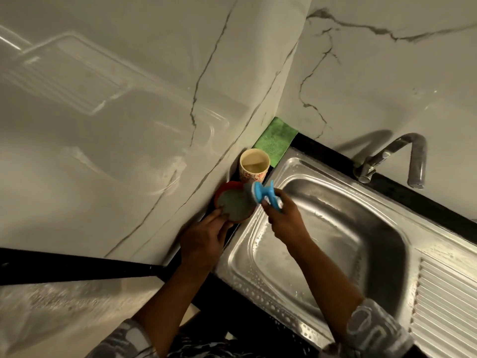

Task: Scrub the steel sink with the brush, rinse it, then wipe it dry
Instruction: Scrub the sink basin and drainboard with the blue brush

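The right hand (281, 215) gripped the blue-handled brush (258, 193), bristles pressed to the greenish cake in the red tub (233, 205). The left hand (204, 236) pinched the tub's near rim on the ledge just beside the steel sink (361, 228) (basin wet). Risk: heavy brush pressure could tip the tub off the narrow ledge or knock the cup (254, 165) just behind it. The cup's contents could not be made out. A spill could foul the green cloth (276, 140), likely needed for drying.
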